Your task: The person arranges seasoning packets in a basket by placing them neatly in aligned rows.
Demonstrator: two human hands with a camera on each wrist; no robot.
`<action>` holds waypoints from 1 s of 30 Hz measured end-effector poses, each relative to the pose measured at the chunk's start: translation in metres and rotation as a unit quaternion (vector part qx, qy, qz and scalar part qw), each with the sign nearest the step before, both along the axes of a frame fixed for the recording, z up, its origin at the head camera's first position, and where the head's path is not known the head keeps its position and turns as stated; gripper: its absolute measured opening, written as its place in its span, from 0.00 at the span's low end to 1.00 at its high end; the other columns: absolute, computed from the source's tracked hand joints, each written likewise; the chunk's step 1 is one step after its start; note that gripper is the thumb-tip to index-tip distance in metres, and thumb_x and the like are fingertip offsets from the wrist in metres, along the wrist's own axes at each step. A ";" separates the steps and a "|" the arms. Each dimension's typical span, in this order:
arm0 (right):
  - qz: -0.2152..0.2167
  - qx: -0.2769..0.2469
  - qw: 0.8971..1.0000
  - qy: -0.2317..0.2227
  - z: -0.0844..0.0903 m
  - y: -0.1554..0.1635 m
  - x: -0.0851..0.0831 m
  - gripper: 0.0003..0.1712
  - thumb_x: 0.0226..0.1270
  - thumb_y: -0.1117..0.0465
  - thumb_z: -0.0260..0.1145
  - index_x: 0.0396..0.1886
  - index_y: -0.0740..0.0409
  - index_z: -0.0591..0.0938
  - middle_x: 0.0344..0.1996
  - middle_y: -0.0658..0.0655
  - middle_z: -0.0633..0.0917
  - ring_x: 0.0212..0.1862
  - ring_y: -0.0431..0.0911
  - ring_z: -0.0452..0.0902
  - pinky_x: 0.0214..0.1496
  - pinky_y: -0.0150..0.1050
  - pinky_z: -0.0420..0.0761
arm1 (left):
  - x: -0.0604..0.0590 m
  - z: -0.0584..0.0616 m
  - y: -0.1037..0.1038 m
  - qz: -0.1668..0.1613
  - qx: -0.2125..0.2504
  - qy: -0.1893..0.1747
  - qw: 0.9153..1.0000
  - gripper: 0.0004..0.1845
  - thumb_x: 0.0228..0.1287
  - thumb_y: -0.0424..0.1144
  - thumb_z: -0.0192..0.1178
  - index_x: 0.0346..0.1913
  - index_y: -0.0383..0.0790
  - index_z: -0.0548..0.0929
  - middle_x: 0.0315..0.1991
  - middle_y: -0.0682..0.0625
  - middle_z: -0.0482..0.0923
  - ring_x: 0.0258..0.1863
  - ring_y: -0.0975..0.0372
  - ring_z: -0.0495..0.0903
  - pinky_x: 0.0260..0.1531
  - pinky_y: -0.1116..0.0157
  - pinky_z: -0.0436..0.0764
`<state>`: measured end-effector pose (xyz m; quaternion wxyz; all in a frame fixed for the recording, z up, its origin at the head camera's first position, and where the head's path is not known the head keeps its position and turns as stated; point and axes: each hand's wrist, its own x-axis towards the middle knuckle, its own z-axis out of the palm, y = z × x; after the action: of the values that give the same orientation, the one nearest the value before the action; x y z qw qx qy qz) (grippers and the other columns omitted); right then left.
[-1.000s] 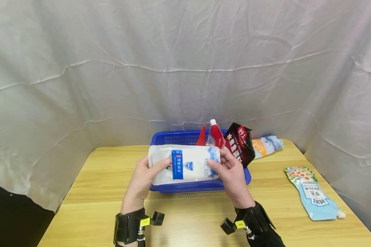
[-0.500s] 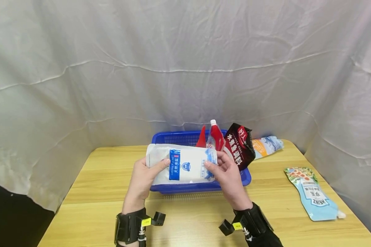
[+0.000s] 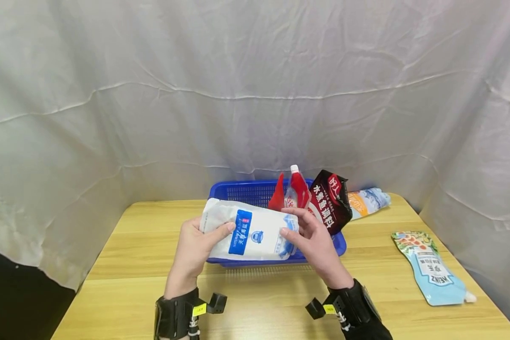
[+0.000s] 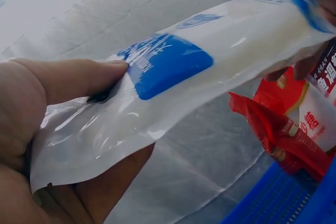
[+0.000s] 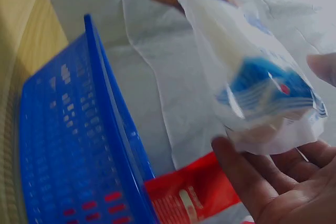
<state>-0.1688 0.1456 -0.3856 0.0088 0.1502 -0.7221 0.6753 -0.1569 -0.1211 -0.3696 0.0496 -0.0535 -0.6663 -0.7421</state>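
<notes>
A white salt bag (image 3: 259,243) with a blue label is held up over the front of the blue basket (image 3: 276,259), its right end tilted down. My left hand (image 3: 197,243) pinches its left end, thumb on top near the label and fingers beneath, as the left wrist view shows. My right hand (image 3: 316,241) is at the other end. In the right wrist view the fingers (image 5: 247,177) lie under the bag's end (image 5: 278,135), while the thumb (image 5: 323,67) stands off its surface.
Red packets (image 3: 298,189), one with a white cap, stand in the basket. A black seasoning packet (image 3: 329,200) leans at its right end. Behind that lies an orange-and-blue pouch (image 3: 367,202). A light-blue Heinz pouch (image 3: 435,271) lies on the wooden table (image 3: 131,283) at right. Grey cloth (image 3: 255,94) hangs behind.
The salt bag has shifted slightly left, and its right end has tipped downward. My right thumb and fingers have spread apart at that end. My left hand keeps its pinch.
</notes>
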 end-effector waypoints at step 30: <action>0.144 0.180 0.973 0.031 -0.002 0.002 0.001 0.22 0.68 0.55 0.75 0.58 0.59 0.84 0.40 0.53 0.89 0.39 0.47 0.85 0.40 0.39 0.87 | 0.005 0.004 0.002 -0.096 -0.123 -0.028 0.987 0.15 0.62 0.39 0.75 0.44 0.29 0.90 0.35 0.39 0.90 0.33 0.50 0.91 0.33 0.54 0.90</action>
<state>-0.1681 0.1474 -0.3875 -0.0930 0.2727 -0.8017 0.5238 -0.1519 -0.1191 -0.3660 -0.0477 -0.1020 -0.7452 -0.6572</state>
